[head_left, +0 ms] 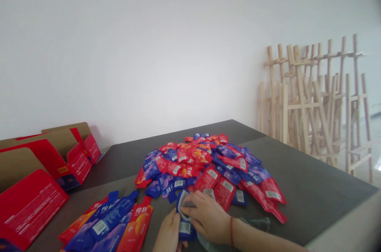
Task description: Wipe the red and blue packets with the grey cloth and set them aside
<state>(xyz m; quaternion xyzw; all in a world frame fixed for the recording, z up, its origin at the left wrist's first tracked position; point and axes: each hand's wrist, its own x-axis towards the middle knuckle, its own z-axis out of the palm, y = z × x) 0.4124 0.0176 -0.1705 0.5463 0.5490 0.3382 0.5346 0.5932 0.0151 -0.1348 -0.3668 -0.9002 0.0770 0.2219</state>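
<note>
At the near side of the table, my left hand (169, 231) is closed around the lower left edge of a blue pouch (185, 228) with a white barcode label. Over it lies my right hand (210, 217), fingers bent and pressing a grey cloth (185, 199) against the pouch's upper face. More of that cloth trails under my right wrist, which wears a thin red band. Just beyond my hands is a wide heap of red and blue pouches (190, 156). To the left of my left hand, several larger-looking pouches (104, 224) overlap in a loose stack.
Open red cardboard boxes (35, 204) with brown insides line the left side of the dark table (309, 188). Behind the table rises a white wall (178, 53). Several wooden easels (300, 105) stand beyond the table's right edge.
</note>
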